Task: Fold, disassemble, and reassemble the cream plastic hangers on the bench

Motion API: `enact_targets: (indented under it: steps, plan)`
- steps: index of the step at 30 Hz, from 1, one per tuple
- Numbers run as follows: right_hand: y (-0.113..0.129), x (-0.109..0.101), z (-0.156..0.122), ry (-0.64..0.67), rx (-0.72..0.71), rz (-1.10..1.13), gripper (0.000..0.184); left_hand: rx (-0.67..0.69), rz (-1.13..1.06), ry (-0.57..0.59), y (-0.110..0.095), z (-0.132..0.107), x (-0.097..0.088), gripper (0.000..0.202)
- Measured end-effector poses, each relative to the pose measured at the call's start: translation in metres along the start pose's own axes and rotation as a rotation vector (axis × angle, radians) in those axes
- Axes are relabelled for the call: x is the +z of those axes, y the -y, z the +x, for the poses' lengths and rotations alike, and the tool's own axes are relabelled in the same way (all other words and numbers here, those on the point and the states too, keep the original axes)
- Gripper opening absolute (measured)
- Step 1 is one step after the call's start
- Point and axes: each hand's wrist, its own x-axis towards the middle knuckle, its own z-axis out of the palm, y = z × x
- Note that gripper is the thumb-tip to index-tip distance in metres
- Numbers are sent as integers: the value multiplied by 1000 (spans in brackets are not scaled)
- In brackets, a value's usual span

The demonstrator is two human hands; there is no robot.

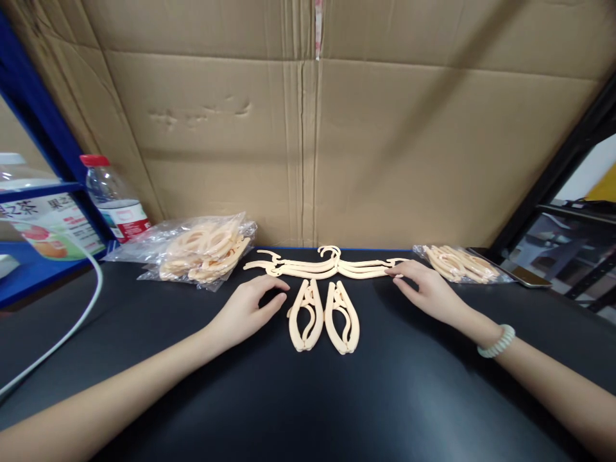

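Left grip point(248, 308) half-open, empty; right grip point(430, 290) loosely open, contact with unfolded hangers point(335, 264) unclear

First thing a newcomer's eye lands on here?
Probably the two folded peach hangers side by side on the dark table, with two unfolded hangers stretched across behind them. Next, the bare hands framing them: left hand beside the folded pair, right hand at the unfolded pair's right end. Then the red-capped bottle at the far left.
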Motion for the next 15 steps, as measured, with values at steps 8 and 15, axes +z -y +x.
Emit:
enact_targets:
  steps: [8,15]
  plan:
    - [-17,16,-3,36,-64,-92,31,67,14,26,-8,-5,7,22]
    - [-12,15,-2,71,-63,-86,24,89,9,-1,-6,-5,8,22]
